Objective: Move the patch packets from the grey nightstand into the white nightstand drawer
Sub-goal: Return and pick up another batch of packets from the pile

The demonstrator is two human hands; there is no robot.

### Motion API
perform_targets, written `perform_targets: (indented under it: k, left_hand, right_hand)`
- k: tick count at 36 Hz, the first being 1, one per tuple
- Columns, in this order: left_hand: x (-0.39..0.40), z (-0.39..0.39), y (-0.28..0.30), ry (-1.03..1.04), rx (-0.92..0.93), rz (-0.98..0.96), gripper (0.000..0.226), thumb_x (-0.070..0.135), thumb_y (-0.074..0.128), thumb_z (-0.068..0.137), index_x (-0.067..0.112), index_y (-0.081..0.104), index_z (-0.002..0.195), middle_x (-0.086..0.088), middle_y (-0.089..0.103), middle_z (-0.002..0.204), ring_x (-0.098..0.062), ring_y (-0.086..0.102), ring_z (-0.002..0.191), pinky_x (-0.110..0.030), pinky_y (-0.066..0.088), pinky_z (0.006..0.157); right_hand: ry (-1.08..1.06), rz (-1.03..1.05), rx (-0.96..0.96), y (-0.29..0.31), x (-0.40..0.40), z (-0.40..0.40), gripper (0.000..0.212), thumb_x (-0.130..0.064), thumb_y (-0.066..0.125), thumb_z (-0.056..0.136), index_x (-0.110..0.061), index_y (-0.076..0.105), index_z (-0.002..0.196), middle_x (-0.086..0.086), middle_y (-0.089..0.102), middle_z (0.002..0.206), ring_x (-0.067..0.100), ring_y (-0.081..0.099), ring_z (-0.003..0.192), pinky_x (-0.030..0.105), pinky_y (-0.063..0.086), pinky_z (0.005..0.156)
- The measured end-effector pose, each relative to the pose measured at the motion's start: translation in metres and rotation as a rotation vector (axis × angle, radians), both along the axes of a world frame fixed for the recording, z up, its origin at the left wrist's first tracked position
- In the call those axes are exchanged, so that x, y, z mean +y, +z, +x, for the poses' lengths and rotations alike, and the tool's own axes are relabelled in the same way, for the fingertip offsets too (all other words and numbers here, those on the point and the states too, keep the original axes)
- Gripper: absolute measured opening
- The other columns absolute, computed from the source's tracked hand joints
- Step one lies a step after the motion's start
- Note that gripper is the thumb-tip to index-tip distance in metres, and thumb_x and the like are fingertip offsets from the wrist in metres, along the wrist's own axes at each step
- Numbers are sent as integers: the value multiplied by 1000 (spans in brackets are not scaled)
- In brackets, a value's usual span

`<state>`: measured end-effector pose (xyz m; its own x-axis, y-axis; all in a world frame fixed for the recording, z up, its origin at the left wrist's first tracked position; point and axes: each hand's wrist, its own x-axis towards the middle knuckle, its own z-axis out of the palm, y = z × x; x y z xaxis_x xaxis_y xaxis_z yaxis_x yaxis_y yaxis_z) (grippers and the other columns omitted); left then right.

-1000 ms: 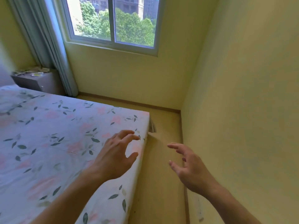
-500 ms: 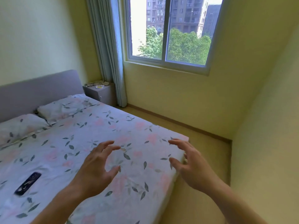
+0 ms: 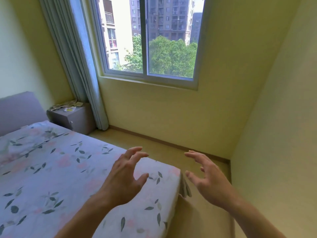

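Left hand (image 3: 124, 179) and right hand (image 3: 206, 178) both spread, fingers loose, holding nothing, above bed (image 3: 51, 169) corner. Patch packets (image 3: 67, 105) heaped on grey nightstand (image 3: 77, 117) beside curtain (image 3: 82, 66), under window (image 3: 149, 40).

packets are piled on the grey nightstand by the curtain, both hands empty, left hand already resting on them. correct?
Not quite. The head view shows the left hand held over the bed corner, nowhere near the patch packets. They do lie piled on the grey nightstand by the curtain, and the right hand is also empty.
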<state>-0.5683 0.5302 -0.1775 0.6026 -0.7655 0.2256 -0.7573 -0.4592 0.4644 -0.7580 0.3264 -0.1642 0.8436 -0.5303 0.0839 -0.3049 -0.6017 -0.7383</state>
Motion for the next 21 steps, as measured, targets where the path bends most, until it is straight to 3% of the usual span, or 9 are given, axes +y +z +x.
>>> perform_targets:
  k: [12,21]
  left_hand:
    - [-216,47,-4,128,46,-3,56,44,69,89,42,45,140,21,29,156,-8,35,140,-34,34,116]
    - [-284,93,-1,364,50,-1,55,45,68,89,44,44,138,22,29,155,-7,33,141,-34,31,117]
  right_hand:
    - [132,73,36,-18,-242,74,56,-30,68,95,-46,44,144,-29,39,152,-5,35,141,39,33,122]
    - [348,87,33,-2,-350,182,56,-28,69,95,-42,46,145,-26,40,152,-2,37,142,37,32,123]
